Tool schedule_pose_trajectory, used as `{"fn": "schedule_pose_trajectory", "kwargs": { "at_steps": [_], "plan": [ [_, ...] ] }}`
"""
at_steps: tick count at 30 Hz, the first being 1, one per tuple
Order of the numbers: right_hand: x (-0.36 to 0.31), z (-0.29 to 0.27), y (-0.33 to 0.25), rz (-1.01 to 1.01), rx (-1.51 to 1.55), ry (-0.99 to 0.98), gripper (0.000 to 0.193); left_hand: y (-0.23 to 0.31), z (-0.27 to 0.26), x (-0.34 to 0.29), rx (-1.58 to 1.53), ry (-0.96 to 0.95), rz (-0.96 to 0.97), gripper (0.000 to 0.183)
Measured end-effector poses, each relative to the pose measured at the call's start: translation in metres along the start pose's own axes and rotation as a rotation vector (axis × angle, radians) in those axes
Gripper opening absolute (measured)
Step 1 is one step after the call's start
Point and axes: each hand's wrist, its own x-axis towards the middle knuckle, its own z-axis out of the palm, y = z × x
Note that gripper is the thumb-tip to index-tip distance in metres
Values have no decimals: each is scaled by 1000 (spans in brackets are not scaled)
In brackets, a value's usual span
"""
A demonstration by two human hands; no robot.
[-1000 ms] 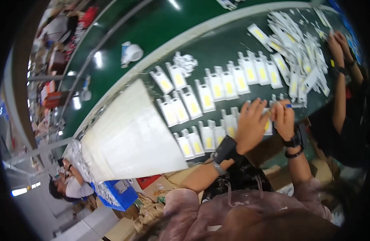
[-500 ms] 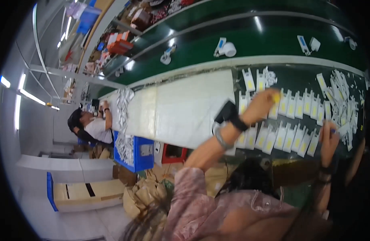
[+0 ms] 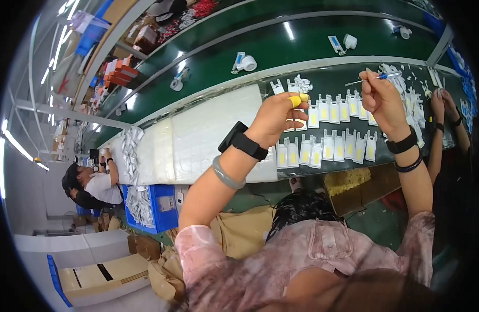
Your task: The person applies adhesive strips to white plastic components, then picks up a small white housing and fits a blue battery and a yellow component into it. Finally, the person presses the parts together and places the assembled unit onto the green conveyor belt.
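Observation:
My left hand (image 3: 281,115) is raised above the near end of the rows of white parts, yellow covers on its thumb and forefinger. Those two tips meet in a pinch, the other fingers loosely spread; whatever lies between the tips cannot be made out. My right hand (image 3: 382,101), farther right, grips a small screwdriver (image 3: 390,76) with a clear blue handle, its thin shaft pointing left. Below both hands, flat white rectangular parts (image 3: 328,145) with yellow patches lie in two rows on the dark green bench.
Loose white pieces (image 3: 415,112) are heaped on the right, near another person's hands (image 3: 443,106). A white sheet (image 3: 213,140) covers the bench to the left. Beyond runs a green belt (image 3: 208,67) carrying white devices (image 3: 246,63). A blue crate (image 3: 164,203) stands by another seated person (image 3: 96,182).
The view has shifted. My left hand has lifted off the upper row of parts. My right hand has risen from the lower row's right end, and the screwdriver now shows clearly.

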Motion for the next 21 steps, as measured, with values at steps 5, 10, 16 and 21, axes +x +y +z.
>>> {"fn": "schedule_pose_trajectory", "kwargs": {
  "at_steps": [5, 10, 16, 21],
  "plan": [
    [-23, 0, -8, -176, -76, -28, 25, -35, 15, -19, 18, -138, -15, 21],
    [-73, -31, 53, -67, -486, 97, 27, -69, -3, -37, 178, -168, -148, 28],
    [-152, -78, 140, 200, -579, 96, 27, -126, -75, -87, -142, 96, -245, 33],
    [-159, -46, 160, 318, -540, -54, 23, -117, -174, -126, -193, 313, -119, 31]
  ]
}}
